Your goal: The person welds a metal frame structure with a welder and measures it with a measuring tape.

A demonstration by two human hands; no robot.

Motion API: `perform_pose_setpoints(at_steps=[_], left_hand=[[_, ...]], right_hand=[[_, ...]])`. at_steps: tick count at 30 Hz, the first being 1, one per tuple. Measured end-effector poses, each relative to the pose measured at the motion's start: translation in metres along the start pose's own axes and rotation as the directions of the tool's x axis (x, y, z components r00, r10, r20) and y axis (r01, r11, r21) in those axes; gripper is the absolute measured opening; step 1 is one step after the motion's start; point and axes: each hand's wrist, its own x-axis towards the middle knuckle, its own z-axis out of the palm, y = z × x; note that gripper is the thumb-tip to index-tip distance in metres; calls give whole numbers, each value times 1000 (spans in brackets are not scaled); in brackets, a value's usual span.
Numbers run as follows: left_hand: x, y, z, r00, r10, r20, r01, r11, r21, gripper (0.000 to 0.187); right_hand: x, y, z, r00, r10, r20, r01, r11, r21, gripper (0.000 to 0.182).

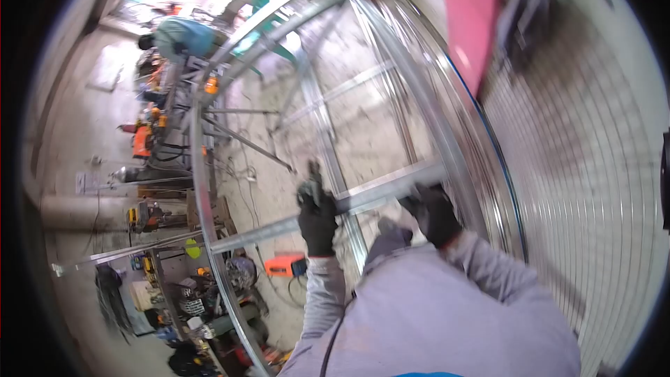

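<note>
My left hand (317, 222), in a dark work glove, is at a metal crossbar (380, 186) of a large frame. Its fingers point forward past the bar and look apart, though blurred at the tips. My right hand (434, 215), gloved as well, is at the near edge of the same crossbar, close to where it meets the curved-looking side rail (457, 167). Its fingers are bent against the bar; their tips are hidden. Silvery lengthwise bars (319, 115) run through the frame ahead of my hands.
An orange-and-black device (285, 265) lies on the floor inside the frame. Tools and clutter (188, 300) line the left side. Another person (183, 36) bends over at the far left. A ribbed wall panel (551, 188) and a pink sheet (474, 14) stand right.
</note>
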Motion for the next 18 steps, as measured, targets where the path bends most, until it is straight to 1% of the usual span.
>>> perform_pose_setpoints(at_steps=[1, 2, 3, 4, 5, 6, 7, 8, 9, 10, 11, 13, 15, 17, 18], left_hand=[[-3, -14, 6, 999, 35, -21, -39, 982, -183, 26], [-4, -29, 7, 996, 92, -7, -93, 991, -98, 28], [-15, -12, 9, 994, 108, 11, -105, 982, -157, 29], [-20, -16, 10, 996, 85, 41, -84, 996, -43, 28], [-22, -20, 5, 996, 66, 61, -70, 995, 69, 29], [-25, -26, 3, 992, 104, 77, -114, 985, 129, 32], [-29, -22, 8, 992, 91, 90, -102, 985, 137, 32], [-31, -17, 12, 985, 164, 50, -168, 982, 84, 29], [-32, -8, 19, 972, 236, -1, -236, 971, 35, 27], [-39, 1, 18, 979, 199, -42, -199, 980, -9, 29], [-40, -3, 18, 982, 184, -43, -184, 983, -2, 29], [-39, -15, 12, 992, 128, -15, -128, 992, -17, 36], [-35, -23, 9, 991, 132, 9, -132, 991, 25, 39], [-38, -26, 10, 987, 159, 2, -159, 987, -8, 45], [-37, -26, 11, 992, 127, -7, -127, 992, -17, 44]], right_hand=[[2, -2, 2, 994, -88, -66, 85, 995, -51, 28], [3, -7, -1, 998, -22, -54, 22, 1000, 6, 26], [4, -15, -2, 990, 140, -10, -136, 975, 175, 24], [6, -23, -3, 913, 394, 108, -398, 799, 451, 24], [9, -33, -6, 764, 592, 257, -596, 495, 632, 25], [15, -40, -9, 650, 671, 357, -671, 287, 684, 26], [20, -43, -13, 545, 702, 459, -713, 100, 694, 26], [18, -39, -11, 533, 709, 462, -718, 91, 690, 26], [15, -33, -9, 545, 702, 458, -716, 106, 690, 26], [10, -32, -5, 547, 695, 467, -722, 108, 684, 26], [7, -30, -3, 534, 699, 477, -731, 97, 675, 26], [8, -30, -1, 564, 698, 441, -709, 136, 692, 27], [11, -33, -2, 558, 701, 445, -718, 138, 682, 27], [9, -33, -4, 547, 708, 447, -726, 135, 675, 27], [10, -31, -4, 571, 690, 446, -728, 173, 663, 27]])
